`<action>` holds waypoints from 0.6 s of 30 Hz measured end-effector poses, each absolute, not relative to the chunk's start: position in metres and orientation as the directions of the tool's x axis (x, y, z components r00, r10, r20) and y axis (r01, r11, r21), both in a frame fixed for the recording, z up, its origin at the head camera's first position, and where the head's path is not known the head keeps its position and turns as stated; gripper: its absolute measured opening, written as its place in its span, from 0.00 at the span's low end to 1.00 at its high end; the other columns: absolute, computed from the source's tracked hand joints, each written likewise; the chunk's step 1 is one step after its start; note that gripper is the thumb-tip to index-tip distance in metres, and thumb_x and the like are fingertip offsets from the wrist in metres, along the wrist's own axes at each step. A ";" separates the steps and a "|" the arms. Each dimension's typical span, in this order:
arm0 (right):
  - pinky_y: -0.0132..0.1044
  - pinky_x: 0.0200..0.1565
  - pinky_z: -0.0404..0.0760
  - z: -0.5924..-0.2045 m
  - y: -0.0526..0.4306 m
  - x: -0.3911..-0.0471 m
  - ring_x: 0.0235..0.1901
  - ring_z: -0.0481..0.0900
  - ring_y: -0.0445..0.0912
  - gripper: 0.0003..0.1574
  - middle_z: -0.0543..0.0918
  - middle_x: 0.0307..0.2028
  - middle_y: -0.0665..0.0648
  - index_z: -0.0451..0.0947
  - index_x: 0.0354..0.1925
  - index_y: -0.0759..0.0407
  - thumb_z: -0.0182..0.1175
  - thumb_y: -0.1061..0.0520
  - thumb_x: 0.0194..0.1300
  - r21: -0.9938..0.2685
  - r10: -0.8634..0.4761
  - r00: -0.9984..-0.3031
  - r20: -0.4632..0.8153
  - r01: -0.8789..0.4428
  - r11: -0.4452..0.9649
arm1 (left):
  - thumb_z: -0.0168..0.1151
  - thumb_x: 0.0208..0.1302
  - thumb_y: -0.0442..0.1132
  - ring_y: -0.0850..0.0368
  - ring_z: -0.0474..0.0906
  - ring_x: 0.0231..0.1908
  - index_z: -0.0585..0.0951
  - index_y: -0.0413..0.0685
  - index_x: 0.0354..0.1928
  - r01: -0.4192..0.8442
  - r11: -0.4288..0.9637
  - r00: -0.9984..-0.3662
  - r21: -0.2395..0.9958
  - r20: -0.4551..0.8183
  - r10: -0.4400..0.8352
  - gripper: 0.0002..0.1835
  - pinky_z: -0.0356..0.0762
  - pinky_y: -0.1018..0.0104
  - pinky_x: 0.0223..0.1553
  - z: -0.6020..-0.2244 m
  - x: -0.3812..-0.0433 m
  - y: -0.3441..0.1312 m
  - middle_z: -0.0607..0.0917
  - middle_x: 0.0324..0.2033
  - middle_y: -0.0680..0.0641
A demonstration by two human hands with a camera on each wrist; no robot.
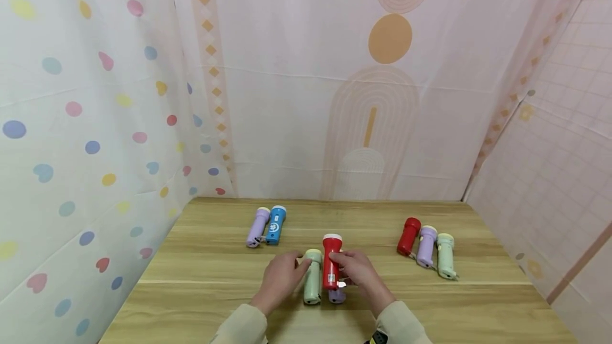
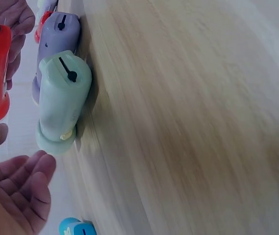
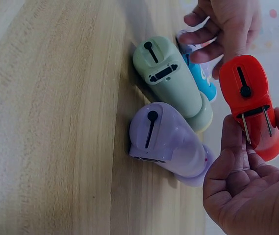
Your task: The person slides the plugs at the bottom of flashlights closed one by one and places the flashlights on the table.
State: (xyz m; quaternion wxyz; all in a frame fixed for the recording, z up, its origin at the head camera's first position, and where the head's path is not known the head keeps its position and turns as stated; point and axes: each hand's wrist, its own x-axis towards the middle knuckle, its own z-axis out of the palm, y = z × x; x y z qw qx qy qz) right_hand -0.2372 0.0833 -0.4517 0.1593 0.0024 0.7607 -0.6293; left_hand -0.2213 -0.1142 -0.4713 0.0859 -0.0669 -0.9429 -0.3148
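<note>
My right hand (image 1: 360, 275) holds a red flashlight (image 1: 330, 272) with a white head, thumb on one side and fingers on the other. In the right wrist view, two metal plug prongs (image 3: 247, 128) stick out near its tail end. Under it, a purple flashlight (image 1: 337, 297) lies on the table, mostly covered in the head view. Beside that lies a pale green flashlight (image 1: 313, 283), its head pointing away from me. My left hand (image 1: 282, 276) hovers at the green one's head end with loosely bent fingers, holding nothing.
At the back left of the wooden table (image 1: 205, 264), a purple flashlight (image 1: 258, 227) and a blue one (image 1: 275, 225) lie side by side. Toward the right are a red flashlight (image 1: 408, 236), a purple one (image 1: 426, 247) and a green one (image 1: 446, 257). Patterned curtains (image 1: 287, 121) enclose the table.
</note>
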 end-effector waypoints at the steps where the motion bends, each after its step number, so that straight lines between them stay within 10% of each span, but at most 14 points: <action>1: 0.38 0.33 0.79 -0.452 0.083 -0.237 0.31 0.81 0.45 0.31 0.84 0.34 0.57 0.74 0.55 0.75 0.60 0.47 0.70 -0.956 -0.195 -0.949 -0.248 0.207 0.209 | 0.62 0.68 0.47 0.57 0.77 0.28 0.84 0.39 0.47 0.194 0.792 -0.973 0.579 0.214 0.082 0.17 0.75 0.60 0.28 -0.471 -0.221 -0.115 0.83 0.28 0.50; 18: 0.41 0.37 0.78 -0.449 0.076 -0.237 0.33 0.81 0.47 0.32 0.84 0.36 0.57 0.76 0.52 0.72 0.61 0.44 0.69 -0.943 -0.197 -0.939 -0.281 0.232 0.239 | 0.62 0.69 0.47 0.49 0.82 0.46 0.82 0.40 0.54 0.382 0.753 -0.907 0.535 0.372 0.196 0.19 0.79 0.50 0.46 -0.463 -0.212 -0.116 0.85 0.46 0.44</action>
